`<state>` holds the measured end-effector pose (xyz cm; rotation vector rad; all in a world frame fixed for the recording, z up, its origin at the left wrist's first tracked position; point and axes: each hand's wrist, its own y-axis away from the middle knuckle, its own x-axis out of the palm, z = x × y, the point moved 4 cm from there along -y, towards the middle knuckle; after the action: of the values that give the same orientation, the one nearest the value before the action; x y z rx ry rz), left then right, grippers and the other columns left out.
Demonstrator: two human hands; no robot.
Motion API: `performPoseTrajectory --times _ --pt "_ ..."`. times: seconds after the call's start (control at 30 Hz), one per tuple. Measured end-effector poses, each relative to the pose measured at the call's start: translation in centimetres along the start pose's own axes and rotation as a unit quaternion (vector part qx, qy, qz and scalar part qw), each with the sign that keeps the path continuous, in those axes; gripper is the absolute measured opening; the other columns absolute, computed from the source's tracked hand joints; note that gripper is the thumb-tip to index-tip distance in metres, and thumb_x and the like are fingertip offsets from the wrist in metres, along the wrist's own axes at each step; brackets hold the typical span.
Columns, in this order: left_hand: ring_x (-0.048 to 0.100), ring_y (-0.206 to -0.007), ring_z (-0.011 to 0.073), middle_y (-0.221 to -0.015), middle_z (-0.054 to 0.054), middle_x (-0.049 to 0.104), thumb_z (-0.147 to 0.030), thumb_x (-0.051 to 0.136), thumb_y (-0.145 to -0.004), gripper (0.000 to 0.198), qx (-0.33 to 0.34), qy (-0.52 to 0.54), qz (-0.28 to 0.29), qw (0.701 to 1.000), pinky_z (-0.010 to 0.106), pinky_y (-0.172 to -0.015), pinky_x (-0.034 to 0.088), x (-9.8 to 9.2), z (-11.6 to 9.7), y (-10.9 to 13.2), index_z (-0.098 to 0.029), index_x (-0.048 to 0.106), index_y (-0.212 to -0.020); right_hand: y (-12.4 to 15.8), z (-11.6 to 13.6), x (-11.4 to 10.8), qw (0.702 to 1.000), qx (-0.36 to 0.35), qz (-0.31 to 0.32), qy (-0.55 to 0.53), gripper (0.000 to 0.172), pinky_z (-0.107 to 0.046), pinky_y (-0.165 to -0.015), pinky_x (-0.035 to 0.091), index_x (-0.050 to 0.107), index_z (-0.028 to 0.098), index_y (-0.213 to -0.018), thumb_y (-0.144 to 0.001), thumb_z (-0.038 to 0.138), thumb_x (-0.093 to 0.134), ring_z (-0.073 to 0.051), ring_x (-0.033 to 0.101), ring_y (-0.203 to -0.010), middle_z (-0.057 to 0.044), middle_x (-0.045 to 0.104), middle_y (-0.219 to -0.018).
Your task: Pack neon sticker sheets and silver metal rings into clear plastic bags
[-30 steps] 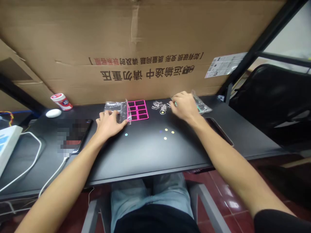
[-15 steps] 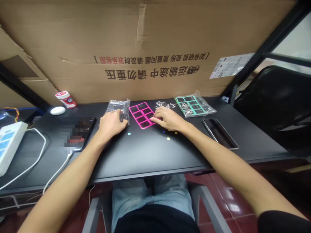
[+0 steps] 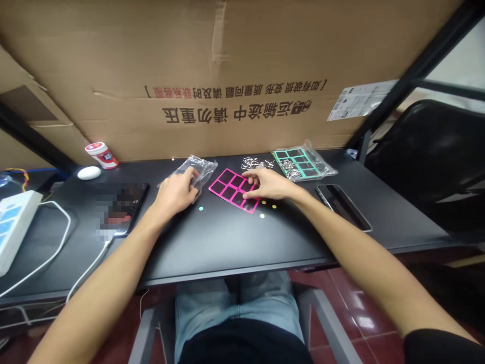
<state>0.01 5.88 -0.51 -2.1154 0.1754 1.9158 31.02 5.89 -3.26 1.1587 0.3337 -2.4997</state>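
Pinching a crinkly clear plastic bag (image 3: 202, 168) with the left hand (image 3: 176, 192), fingers curled closed on its near edge, the rest of the film lying rumpled and shiny on the matte black tabletop (image 3: 227, 242). Pressing the right hand (image 3: 267, 184) down on a hot-pink flat plastic grid frame (image 3: 229, 188), fingers loosely spread and laid over its far right corner, gripping nothing. Lies flat and turned at an angle, right between the two hands, just beside the bag; six rectangular windows, with dark tabletop showing through.

Just past the right hand's fingertips, a tangled little heap of thin silvery wire rings (image 3: 254, 163). Further right, a teal grid frame of the same shape (image 3: 299, 163), inside its own glossy clear bag with more wire bits on top. A few tiny round dots near the pink frame: yellow (image 3: 262, 216), pale blue (image 3: 201, 208).

Also around: a black glossy phone (image 3: 127, 199) on the left with a white cable, another dark slab phone (image 3: 343, 199) on the right, and a big brown corrugated cardboard box (image 3: 227, 76) along the back.
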Motion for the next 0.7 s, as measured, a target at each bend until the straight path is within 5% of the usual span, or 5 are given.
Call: performPoseTrajectory --times 0.17,0.27,0.5,0.7 --pt "0.074 -0.122 0.0334 -0.139 0.008 0.078 -0.010 0.050 -0.090 0.054 0.090 0.024 0.010 0.996 0.044 -0.098 0.059 0.3 -0.6 0.1 -0.029 0.070 -0.136 0.5 0.8 0.6 0.998 -0.007 -0.022 0.053 0.094 -0.053 -0.112 0.057 0.064 0.013 -0.160 -0.085 0.063 0.089 -0.037 0.071 -0.126 -0.023 0.067 -0.147" --pt "0.067 -0.136 0.0327 -0.150 0.008 0.072 -0.012 0.049 -0.094 0.048 0.127 0.030 0.016 0.991 0.046 -0.109 0.057 0.6 -0.7 0.0 -0.028 0.075 -0.130 0.4 1.7 1.3 0.994 0.009 -0.058 0.093 0.104 -0.058 -0.114 0.055 0.068 0.012 -0.154 -0.078 0.081 0.088 -0.044 0.063 -0.138 -0.025 0.068 -0.145" --pt "0.065 -0.134 0.0321 -0.150 0.011 0.069 -0.019 0.046 -0.103 0.052 0.156 0.032 0.001 0.987 0.047 -0.116 0.054 1.2 -0.5 -0.2 -0.028 0.072 -0.148 0.4 1.6 0.5 0.995 0.069 -0.002 0.076 0.085 -0.043 -0.081 0.060 0.074 0.018 -0.128 -0.065 0.069 0.101 -0.033 0.076 -0.094 -0.009 0.081 -0.102" --pt "0.062 -0.135 0.0307 -0.155 0.009 0.061 -0.006 0.043 -0.095 0.069 0.196 0.040 0.030 0.979 0.049 -0.119 0.052 1.4 -0.9 0.0 -0.034 0.071 -0.152 0.7 1.2 -0.3 0.994 0.042 0.001 0.098 0.075 -0.045 -0.089 0.062 0.076 0.020 -0.109 -0.055 0.063 0.105 -0.035 0.073 -0.108 -0.013 0.077 -0.114"
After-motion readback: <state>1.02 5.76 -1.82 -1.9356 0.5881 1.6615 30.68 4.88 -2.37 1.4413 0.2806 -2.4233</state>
